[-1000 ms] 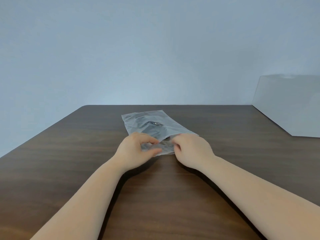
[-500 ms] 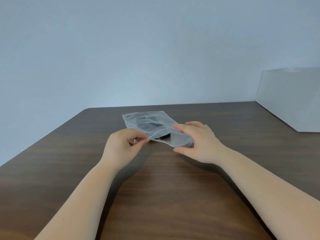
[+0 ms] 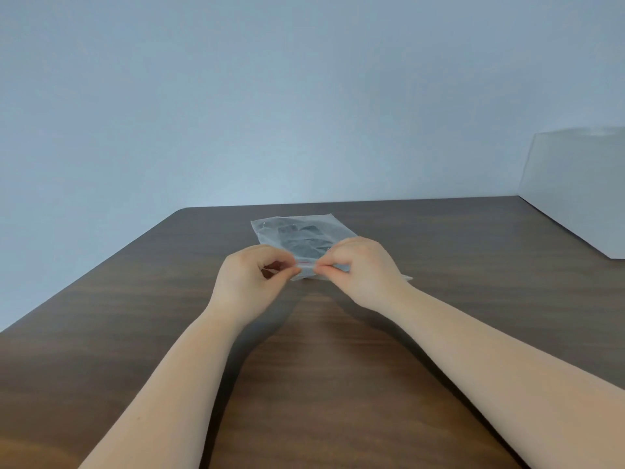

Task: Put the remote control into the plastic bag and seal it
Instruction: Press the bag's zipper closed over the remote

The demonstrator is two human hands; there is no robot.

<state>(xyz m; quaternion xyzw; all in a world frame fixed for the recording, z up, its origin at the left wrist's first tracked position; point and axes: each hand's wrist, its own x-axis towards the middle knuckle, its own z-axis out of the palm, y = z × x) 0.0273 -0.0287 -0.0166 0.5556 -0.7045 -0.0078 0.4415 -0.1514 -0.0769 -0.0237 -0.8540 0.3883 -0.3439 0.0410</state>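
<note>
A clear plastic bag (image 3: pixel 270 230) with a red zip line lies on the dark wooden table (image 3: pixel 439 265), its mouth toward me. Inside it shows the dark remote control (image 3: pixel 302 243), blurred by the plastic. My left hand (image 3: pixel 252 279) pinches the near zip edge between thumb and fingers. My right hand (image 3: pixel 363 269) pinches the same edge just to the right, fingertips almost touching the left hand's. The near end of the bag is lifted slightly off the table; both hands hide most of the zip strip.
A white box (image 3: pixel 581 194) stands at the table's far right. A pale blue wall rises behind the table's far edge. The table's left edge runs diagonally toward me.
My right hand has shifted from an open hold on the bag's right side to a pinch on the zip edge close to my left hand. The bag's mouth has been pressed flat.
</note>
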